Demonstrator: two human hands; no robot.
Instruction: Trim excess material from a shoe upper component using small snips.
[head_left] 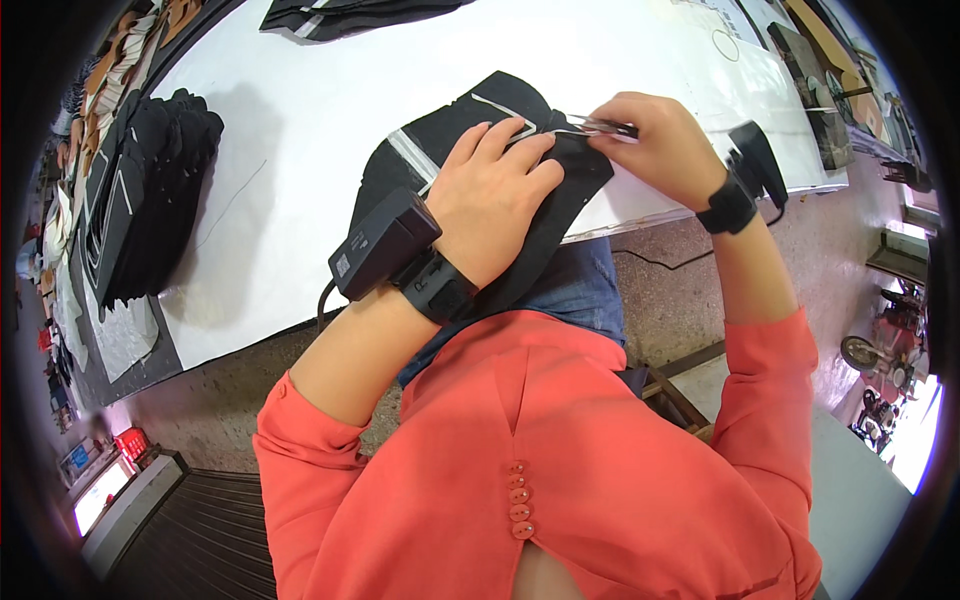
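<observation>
A black fabric piece [575, 180] with white strips lies at the near edge of the white table, part of it hanging over the edge toward my lap. My left hand [490, 200] rests flat on it, fingers spread and pressing its surface. Closed around thin metal thread snips [600, 125], my right hand [660, 145] is at the piece's right side. The snips' tips point left, close to my left fingertips. Whether their blades touch the fabric or a thread I cannot tell.
On the left of the white table [300, 130] stands a thick stack of black pieces [150, 200]. More black pieces [345, 15] lie at the far edge. A loose thread [235, 200] crosses the tabletop near the stack. A dark cable [660, 264] shows below the table.
</observation>
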